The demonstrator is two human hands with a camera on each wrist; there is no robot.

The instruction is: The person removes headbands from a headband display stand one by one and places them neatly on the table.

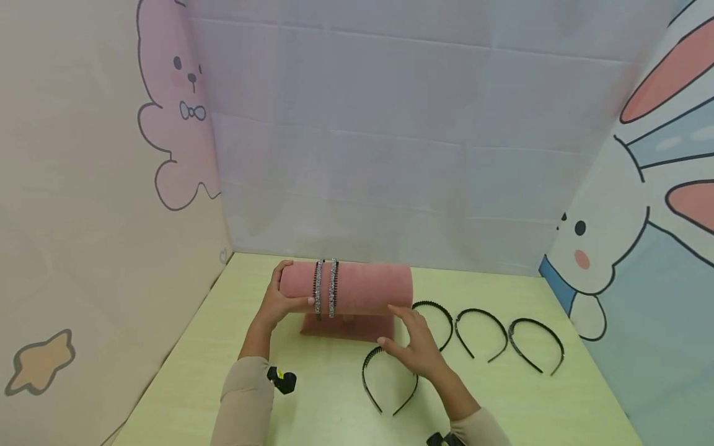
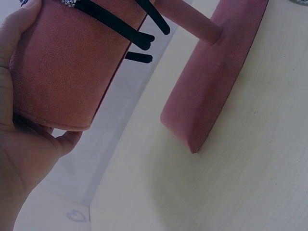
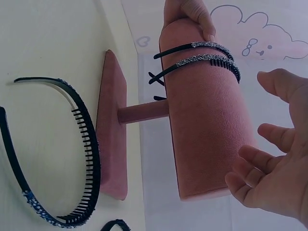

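A pink velvet headband stand [image 1: 374, 288] has a thick horizontal roll on a short post above a flat base [image 1: 346, 329]. My left hand [image 1: 273, 305] grips the roll's left end, thumb across the front and fingers behind. Two black headbands with glittery stones, the outer headband [image 1: 318, 288] and the inner headband [image 1: 333, 288], sit side by side round the roll near that thumb. My right hand [image 1: 415, 344] is beside the roll's lower right end, fingers spread and loosely bent, holding nothing. Below it, a toothed black headband [image 3: 89, 144] lies on the table.
Three more black headbands lie in a row to the right: a near one [image 1: 450, 322], a middle headband [image 1: 482, 311] and a far headband [image 1: 538, 322]. The pale yellow table [image 1: 189, 384] meets a white back curtain [image 1: 357, 186] and printed side walls.
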